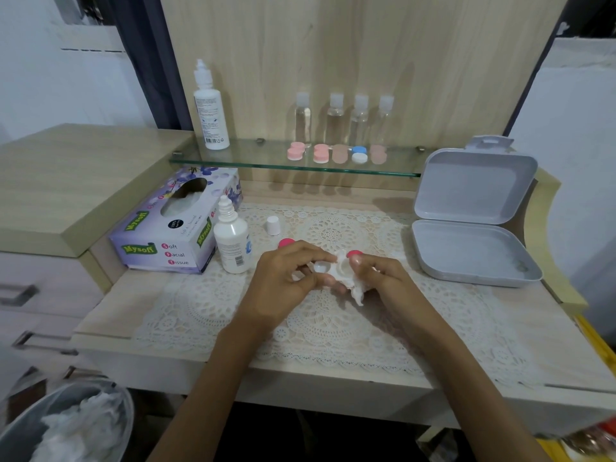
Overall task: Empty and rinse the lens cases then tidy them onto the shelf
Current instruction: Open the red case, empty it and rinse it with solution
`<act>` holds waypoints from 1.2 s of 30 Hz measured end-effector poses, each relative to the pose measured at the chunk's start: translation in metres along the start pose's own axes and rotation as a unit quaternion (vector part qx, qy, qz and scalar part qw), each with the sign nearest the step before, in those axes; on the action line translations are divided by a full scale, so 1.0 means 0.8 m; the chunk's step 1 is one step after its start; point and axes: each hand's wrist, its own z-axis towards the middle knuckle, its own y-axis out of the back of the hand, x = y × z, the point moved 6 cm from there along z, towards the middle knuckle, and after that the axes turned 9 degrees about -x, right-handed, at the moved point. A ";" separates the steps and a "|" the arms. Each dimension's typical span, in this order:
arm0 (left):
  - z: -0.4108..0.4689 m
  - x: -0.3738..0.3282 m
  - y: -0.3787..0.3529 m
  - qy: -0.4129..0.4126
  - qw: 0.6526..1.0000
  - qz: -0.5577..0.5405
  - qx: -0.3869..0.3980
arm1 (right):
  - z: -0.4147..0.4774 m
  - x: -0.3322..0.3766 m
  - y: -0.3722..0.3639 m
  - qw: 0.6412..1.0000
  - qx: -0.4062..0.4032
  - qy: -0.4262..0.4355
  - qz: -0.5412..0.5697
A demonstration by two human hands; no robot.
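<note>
Over the lace mat, my left hand (286, 275) grips a white lens case (323, 267) with both wells uncapped. My right hand (376, 273) pinches a crumpled white tissue (358, 293) against the case's right well. Two pink caps lie on the mat just behind my hands, one on the left (286, 243) and one on the right (355, 254). Several capped lens cases (321, 154) sit in a row on the glass shelf (233, 163): pink ones and a blue-and-white one (359, 154).
An uncapped solution bottle (232, 241) stands left of my hands, its white cap (273, 225) on the mat behind. A tissue box (173, 225) lies further left. An open grey plastic box (473, 228) sits at right. A bin with used tissues (76, 425) is at lower left.
</note>
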 end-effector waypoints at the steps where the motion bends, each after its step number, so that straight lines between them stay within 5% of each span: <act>1: 0.000 0.000 0.000 0.002 1.000 -0.002 -0.001 | 0.001 0.001 0.001 1.000 -0.002 0.007 -0.013; 16: 0.000 0.003 0.002 0.014 1.000 -0.010 -0.014 | -0.007 0.017 0.016 0.982 -0.098 0.087 -0.134; 23: -0.001 0.009 0.000 0.020 0.999 0.044 -0.001 | -0.015 0.031 0.025 0.942 -0.207 0.171 -0.202; 36: -0.004 0.030 -0.011 0.031 0.990 0.125 0.058 | -0.010 0.022 0.004 0.847 -0.151 0.267 -0.435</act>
